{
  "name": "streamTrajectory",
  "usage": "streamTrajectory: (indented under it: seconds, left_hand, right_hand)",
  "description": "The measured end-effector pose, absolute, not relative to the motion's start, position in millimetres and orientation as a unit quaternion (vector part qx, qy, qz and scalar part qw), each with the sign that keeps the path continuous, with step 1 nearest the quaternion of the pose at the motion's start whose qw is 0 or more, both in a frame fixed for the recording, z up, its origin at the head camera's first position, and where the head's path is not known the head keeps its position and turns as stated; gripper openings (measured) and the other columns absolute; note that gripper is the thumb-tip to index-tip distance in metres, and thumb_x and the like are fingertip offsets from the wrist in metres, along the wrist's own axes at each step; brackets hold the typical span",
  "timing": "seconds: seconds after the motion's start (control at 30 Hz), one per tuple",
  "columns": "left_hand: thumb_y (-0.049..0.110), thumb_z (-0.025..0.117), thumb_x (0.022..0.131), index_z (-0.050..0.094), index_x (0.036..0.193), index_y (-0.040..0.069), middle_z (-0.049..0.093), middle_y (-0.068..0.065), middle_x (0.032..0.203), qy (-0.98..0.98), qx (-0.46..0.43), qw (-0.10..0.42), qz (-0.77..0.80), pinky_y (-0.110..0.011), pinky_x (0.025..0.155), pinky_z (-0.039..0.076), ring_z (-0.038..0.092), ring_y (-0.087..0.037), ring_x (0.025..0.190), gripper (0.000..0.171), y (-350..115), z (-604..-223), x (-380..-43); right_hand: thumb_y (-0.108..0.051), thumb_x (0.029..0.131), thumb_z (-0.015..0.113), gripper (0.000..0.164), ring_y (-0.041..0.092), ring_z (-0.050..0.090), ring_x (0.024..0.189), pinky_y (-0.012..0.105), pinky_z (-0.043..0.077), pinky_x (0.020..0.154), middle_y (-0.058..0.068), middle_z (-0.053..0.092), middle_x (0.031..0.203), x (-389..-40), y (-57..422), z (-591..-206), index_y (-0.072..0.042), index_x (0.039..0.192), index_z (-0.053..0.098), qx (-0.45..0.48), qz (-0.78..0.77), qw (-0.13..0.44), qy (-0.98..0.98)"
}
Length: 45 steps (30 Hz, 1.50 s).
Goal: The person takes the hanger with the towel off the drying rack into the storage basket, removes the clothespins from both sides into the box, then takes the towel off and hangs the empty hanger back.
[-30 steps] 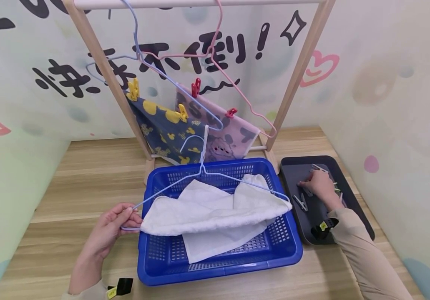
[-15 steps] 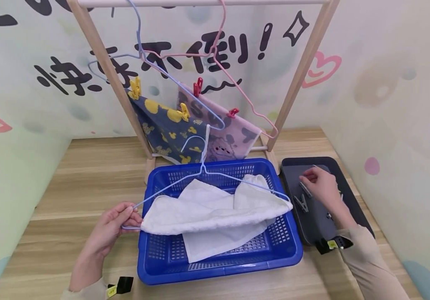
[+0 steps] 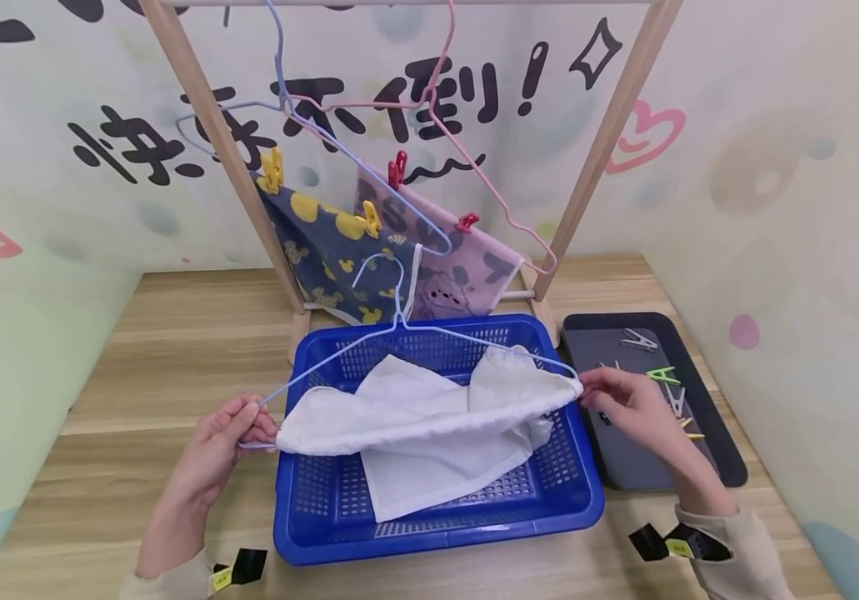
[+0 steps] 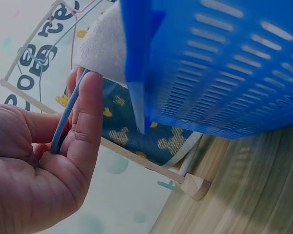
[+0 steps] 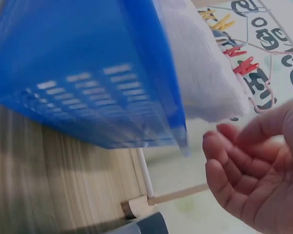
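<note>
My left hand [image 3: 221,442] grips the left end of a light-blue wire hanger [image 3: 339,352]; in the left wrist view the wire [image 4: 68,112] crosses my curled fingers. A white towel [image 3: 429,429] is draped over the hanger's lower bar, above and partly inside a blue basket [image 3: 436,542]. My right hand [image 3: 635,412] is at the hanger's right end, fingertips right at the towel's corner. In the right wrist view those fingers [image 5: 222,180] are bent close below the towel's edge [image 5: 215,105]; I cannot tell whether they pinch anything.
A black tray [image 3: 725,467] with several clothespins [image 3: 675,400] stands right of the basket. Behind it is a wooden rack [image 3: 586,175] with blue and pink hangers. A blue-yellow towel [image 3: 324,258] and a pink towel [image 3: 466,275] hang there under yellow and red clips.
My right hand has left the clothespins in the tray and moved left to the towel's right corner. The hanger and towel have risen slightly, more at the right end. My left hand keeps its grip.
</note>
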<state>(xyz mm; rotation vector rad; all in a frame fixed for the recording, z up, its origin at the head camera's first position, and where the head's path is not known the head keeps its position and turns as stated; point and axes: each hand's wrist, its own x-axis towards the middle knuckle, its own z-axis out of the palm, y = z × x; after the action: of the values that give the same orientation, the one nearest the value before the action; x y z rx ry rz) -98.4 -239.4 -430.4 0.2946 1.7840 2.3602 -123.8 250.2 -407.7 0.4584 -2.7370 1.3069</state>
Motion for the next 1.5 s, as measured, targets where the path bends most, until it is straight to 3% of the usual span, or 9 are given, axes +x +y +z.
streamTrajectory:
  seconds: [0.3, 0.43, 0.57, 0.8, 1.3, 1.5]
  left_hand:
    - [0.008, 0.037, 0.102, 0.058, 0.093, 0.010, 0.065, 0.001, 0.076, 0.586, 0.098, 0.038, 0.803, -0.021, 0.058, 0.054, 0.064, -0.007, 0.066, 0.023, -234, -420, -95]
    - [0.012, 0.040, 0.101, 0.059, 0.092, 0.010, 0.065, 0.001, 0.074, 0.588, 0.083, 0.015, 0.805, -0.020, 0.057, 0.054, 0.064, -0.007, 0.064, 0.021, -229, -413, -94]
    - [0.011, 0.040, 0.101, 0.059, 0.092, 0.008, 0.065, 0.000, 0.073, 0.574, 0.075, -0.014, 0.815, -0.021, 0.056, 0.054, 0.063, -0.008, 0.062, 0.021, -226, -406, -92]
    - [0.005, 0.039, 0.100, 0.059, 0.088, 0.003, 0.064, -0.003, 0.070, 0.527, 0.079, -0.062, 0.844, -0.020, 0.052, 0.053, 0.064, -0.010, 0.061, 0.024, -221, -400, -92]
    - [0.011, 0.040, 0.101, 0.057, 0.085, 0.006, 0.054, 0.003, 0.066, 0.537, 0.023, -0.040, 0.842, -0.018, 0.061, 0.051, 0.055, -0.007, 0.062, 0.024, -225, -409, -90]
    - [0.012, 0.040, 0.101, 0.055, 0.082, 0.005, 0.045, 0.003, 0.060, 0.522, -0.023, -0.082, 0.849, -0.017, 0.059, 0.047, 0.048, -0.008, 0.059, 0.025, -221, -409, -91]
  right_hand:
    - [0.001, 0.076, 0.074, 0.016, 0.005, 0.054, 0.071, 0.019, 0.051, 0.059, 0.002, 0.065, 0.084, -113, 231, -410, -0.003, 0.091, 0.069, 0.149, 0.430, 0.101, -0.885]
    - [0.008, 0.075, 0.073, 0.015, 0.006, 0.049, 0.068, 0.016, 0.044, 0.054, -0.001, 0.060, 0.078, -111, 224, -410, -0.004, 0.084, 0.069, 0.159, 0.456, 0.126, -0.866]
    - [0.015, 0.073, 0.069, 0.018, 0.009, 0.045, 0.067, 0.021, 0.038, 0.051, -0.003, 0.055, 0.075, -110, 218, -408, -0.002, 0.079, 0.067, 0.179, 0.498, 0.143, -0.837]
    - [0.024, 0.074, 0.061, 0.027, 0.009, 0.054, 0.083, 0.015, 0.048, 0.070, -0.004, 0.065, 0.090, -108, 214, -405, 0.002, 0.087, 0.069, 0.222, 0.585, 0.150, -0.765]
    - [0.019, 0.087, 0.049, 0.032, 0.008, 0.058, 0.083, 0.019, 0.052, 0.073, -0.004, 0.064, 0.101, -105, 213, -403, 0.000, 0.109, 0.062, 0.300, 0.635, 0.045, -0.710]
    - [0.021, 0.082, 0.052, 0.030, 0.007, 0.058, 0.084, 0.020, 0.051, 0.072, -0.001, 0.064, 0.098, -102, 216, -405, 0.001, 0.102, 0.063, 0.360, 0.575, -0.027, -0.734]
